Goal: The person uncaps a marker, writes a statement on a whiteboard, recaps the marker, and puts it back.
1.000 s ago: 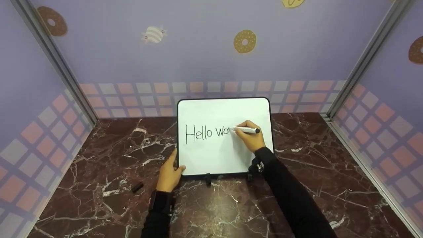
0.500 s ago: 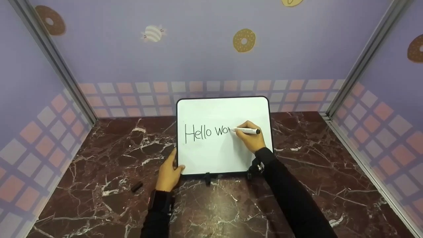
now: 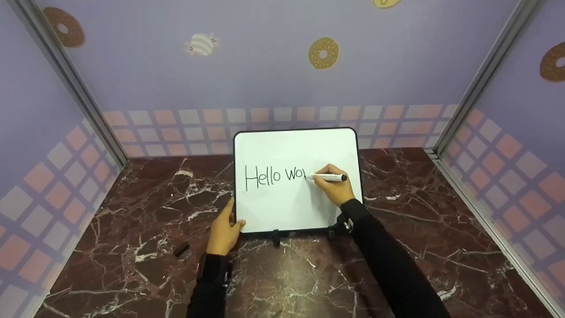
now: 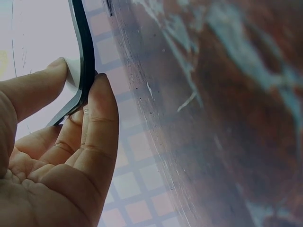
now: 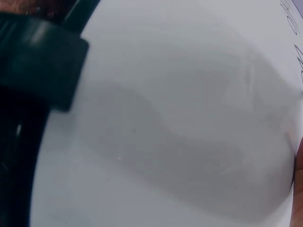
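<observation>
A black-framed whiteboard stands tilted back on the table, with "Hello" and the start of a second word written in black across its middle. My right hand pinches a white marker with a black end, its tip at the last letter's stroke. At the board's lower left corner my left hand grips the frame; in the left wrist view the thumb lies over the white face and the fingers go behind the edge. The right wrist view shows mostly board surface and shadow, with only a sliver of hand at its right edge.
A small black marker cap lies on the dark red marbled table, left of my left hand. Black feet jut out under the board's lower edge. Patterned purple walls enclose the table at the back and both sides.
The marker tip has moved slightly down, lengthening the stroke after the "o". My left hand keeps its grip on the frame. The whole head view has shifted slightly.
</observation>
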`<action>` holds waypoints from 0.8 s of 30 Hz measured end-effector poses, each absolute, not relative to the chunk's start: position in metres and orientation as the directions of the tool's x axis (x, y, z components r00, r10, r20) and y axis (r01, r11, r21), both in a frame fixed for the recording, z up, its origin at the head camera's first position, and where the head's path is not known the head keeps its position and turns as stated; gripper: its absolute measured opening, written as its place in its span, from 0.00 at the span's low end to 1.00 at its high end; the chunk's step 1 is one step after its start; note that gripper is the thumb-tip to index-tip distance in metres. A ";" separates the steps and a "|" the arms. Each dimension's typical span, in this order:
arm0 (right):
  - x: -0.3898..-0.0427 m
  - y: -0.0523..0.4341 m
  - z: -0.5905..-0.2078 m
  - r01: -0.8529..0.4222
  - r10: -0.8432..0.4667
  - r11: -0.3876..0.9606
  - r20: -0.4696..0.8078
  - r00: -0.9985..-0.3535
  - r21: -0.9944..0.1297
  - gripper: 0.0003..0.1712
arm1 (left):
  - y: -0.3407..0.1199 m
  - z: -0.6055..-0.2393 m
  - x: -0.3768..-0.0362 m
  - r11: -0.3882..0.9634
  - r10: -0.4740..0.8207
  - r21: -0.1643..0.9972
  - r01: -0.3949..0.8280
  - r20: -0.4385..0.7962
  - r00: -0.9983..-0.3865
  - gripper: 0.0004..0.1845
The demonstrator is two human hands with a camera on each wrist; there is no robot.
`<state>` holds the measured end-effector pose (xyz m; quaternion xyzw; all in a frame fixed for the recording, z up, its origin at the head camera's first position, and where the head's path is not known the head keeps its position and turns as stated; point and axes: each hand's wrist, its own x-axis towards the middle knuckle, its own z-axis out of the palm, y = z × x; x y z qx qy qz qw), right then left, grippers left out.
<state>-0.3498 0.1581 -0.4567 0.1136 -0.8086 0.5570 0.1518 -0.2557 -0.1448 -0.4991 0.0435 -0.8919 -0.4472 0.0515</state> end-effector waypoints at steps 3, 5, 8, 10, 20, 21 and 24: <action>-0.349 0.158 -0.456 -0.352 -0.018 0.348 0.370 -0.929 -0.869 0.04 | -0.145 -0.499 -0.256 0.593 -0.121 0.805 -0.020 0.065 -0.991 0.38; -0.348 0.157 -0.456 -0.352 -0.015 0.340 0.370 -0.929 -0.872 0.04 | -0.146 -0.500 -0.256 0.592 -0.117 0.806 -0.004 0.080 -0.990 0.38; -0.348 0.157 -0.457 -0.353 -0.006 0.328 0.372 -0.928 -0.876 0.04 | -0.146 -0.501 -0.256 0.596 -0.110 0.803 0.018 0.104 -0.988 0.38; -0.349 0.157 -0.457 -0.352 0.003 0.327 0.373 -0.928 -0.877 0.04 | -0.146 -0.501 -0.256 0.600 -0.112 0.800 0.020 0.108 -0.988 0.38; -0.353 0.156 -0.457 -0.344 0.025 0.313 0.369 -0.929 -0.886 0.05 | -0.146 -0.500 -0.256 0.592 -0.123 0.806 0.002 0.093 -0.988 0.38; -0.354 0.156 -0.457 -0.344 0.026 0.308 0.369 -0.929 -0.887 0.05 | -0.146 -0.500 -0.256 0.592 -0.123 0.806 0.002 0.092 -0.988 0.38; -0.354 0.156 -0.456 -0.342 0.030 0.303 0.367 -0.930 -0.890 0.05 | -0.146 -0.500 -0.256 0.594 -0.123 0.804 0.004 0.096 -0.988 0.38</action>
